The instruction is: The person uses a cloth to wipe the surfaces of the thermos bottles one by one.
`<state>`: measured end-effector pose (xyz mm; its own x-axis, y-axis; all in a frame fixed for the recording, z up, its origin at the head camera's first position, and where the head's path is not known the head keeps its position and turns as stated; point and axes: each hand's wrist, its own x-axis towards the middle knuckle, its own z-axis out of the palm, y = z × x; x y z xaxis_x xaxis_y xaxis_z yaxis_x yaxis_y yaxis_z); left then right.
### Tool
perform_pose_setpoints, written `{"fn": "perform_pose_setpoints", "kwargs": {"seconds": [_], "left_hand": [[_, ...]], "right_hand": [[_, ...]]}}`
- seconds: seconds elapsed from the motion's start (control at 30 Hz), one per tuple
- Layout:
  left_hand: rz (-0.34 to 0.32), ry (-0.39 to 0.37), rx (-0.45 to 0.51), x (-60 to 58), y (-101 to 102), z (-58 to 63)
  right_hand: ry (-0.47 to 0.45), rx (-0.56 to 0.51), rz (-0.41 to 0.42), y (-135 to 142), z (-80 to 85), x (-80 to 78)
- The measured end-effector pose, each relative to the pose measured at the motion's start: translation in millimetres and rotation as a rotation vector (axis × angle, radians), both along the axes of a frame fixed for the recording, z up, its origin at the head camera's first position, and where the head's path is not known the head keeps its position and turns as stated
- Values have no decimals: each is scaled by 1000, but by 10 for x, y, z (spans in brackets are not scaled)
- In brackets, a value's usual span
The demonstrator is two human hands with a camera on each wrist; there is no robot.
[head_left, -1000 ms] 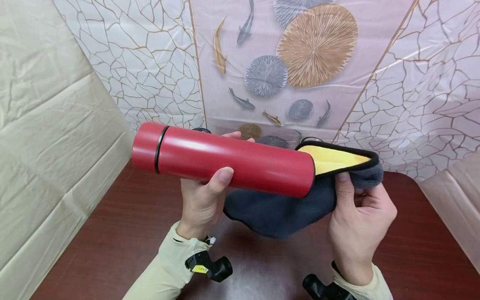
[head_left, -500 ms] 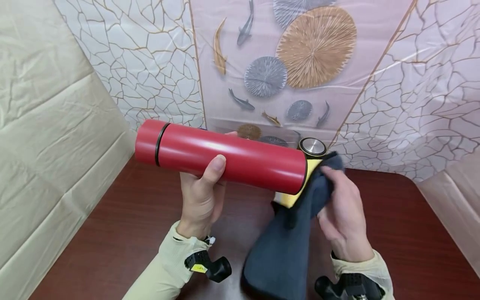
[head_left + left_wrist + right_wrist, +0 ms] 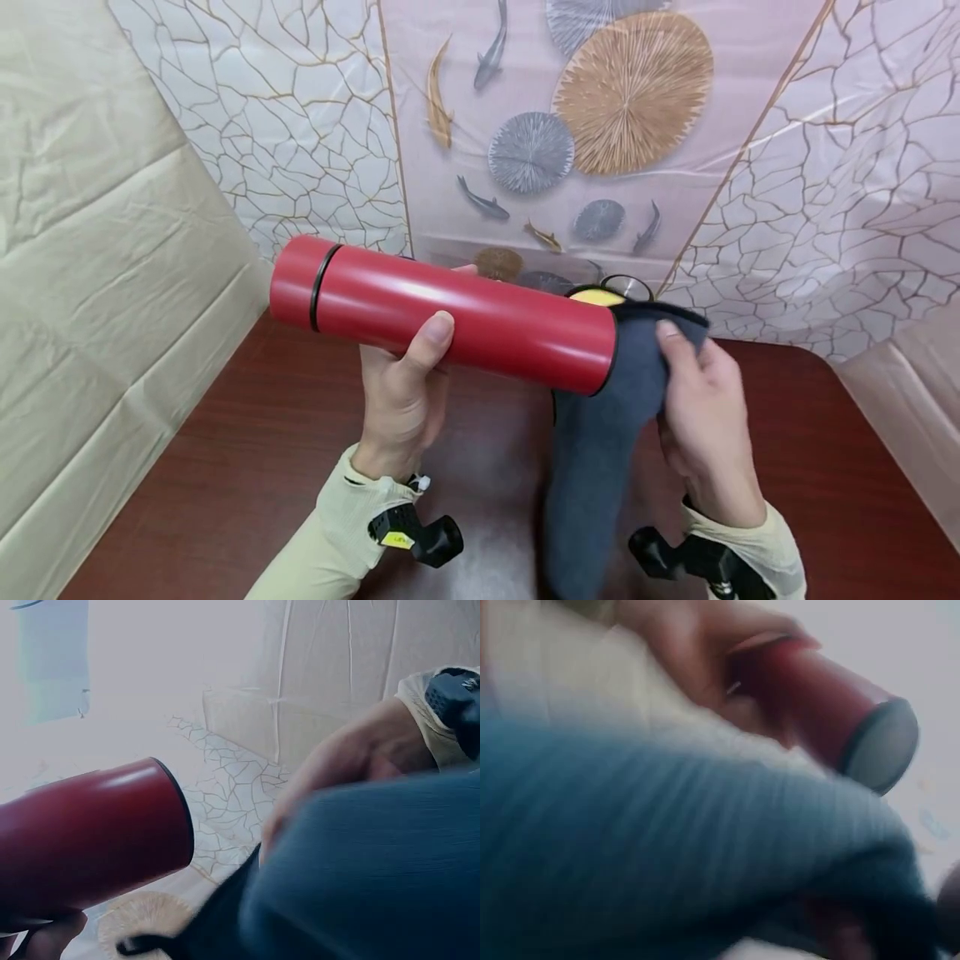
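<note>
My left hand (image 3: 405,400) grips a red thermos flask (image 3: 450,312) around its middle, thumb on the near side. The flask lies nearly level, its capped end to the left and its base to the right. My right hand (image 3: 708,400) pinches the upper edge of a dark grey cleaning cloth (image 3: 600,467) with a black border. This cloth hangs down beside the flask's base, and a bit of its yellow side shows at the top. In the left wrist view the cloth (image 3: 367,862) is blurred, apart from the flask's base. The right wrist view shows the pale bottom of the flask (image 3: 885,746).
A round metal-topped lid (image 3: 630,287) stands behind the cloth, mostly hidden. Below is a dark red-brown table (image 3: 202,467). A patterned backdrop (image 3: 525,225) rises at the back, with pale fabric (image 3: 120,275) on the left side.
My right hand moved left and flipped the cloth, then shifted slightly right. The cloth's yellow inside has turned mostly out of sight and its grey side hangs lower. The flask tipped slightly.
</note>
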<state>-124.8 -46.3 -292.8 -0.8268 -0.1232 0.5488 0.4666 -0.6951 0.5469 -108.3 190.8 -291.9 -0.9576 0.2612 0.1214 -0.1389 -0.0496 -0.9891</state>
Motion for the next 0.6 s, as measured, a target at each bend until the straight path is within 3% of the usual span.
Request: {"fn": "perform_pose_setpoints", "kwargs": {"seconds": [0.07,0.1,0.17,0.23,0.37,0.47,0.53,0.6], "left_hand": [[10,-15,-16,1,7,-7],[20,-20,-24,1,12,-14],[31,-25,-27,2,23,-26],[40,-29,-19,5,40,-34],[58,-35,25,9,74,-41],[61,-55,64,16,85,-43],[65,-76,86,26,86,-42],[62,-95,110,37,80,-37]], "right_hand": [[74,-334,-20,-17,6,-3],[122,-432,-19,-41,9,9],[253,-573,14,-133,1,44],[391,-611,34,-275,-32,88],[732,-575,38,-572,-196,152],[971,-414,-40,-722,-313,167],[1124,-305,-48,-783,-338,151],[1226,-150,-108,-820,-343,141]]}}
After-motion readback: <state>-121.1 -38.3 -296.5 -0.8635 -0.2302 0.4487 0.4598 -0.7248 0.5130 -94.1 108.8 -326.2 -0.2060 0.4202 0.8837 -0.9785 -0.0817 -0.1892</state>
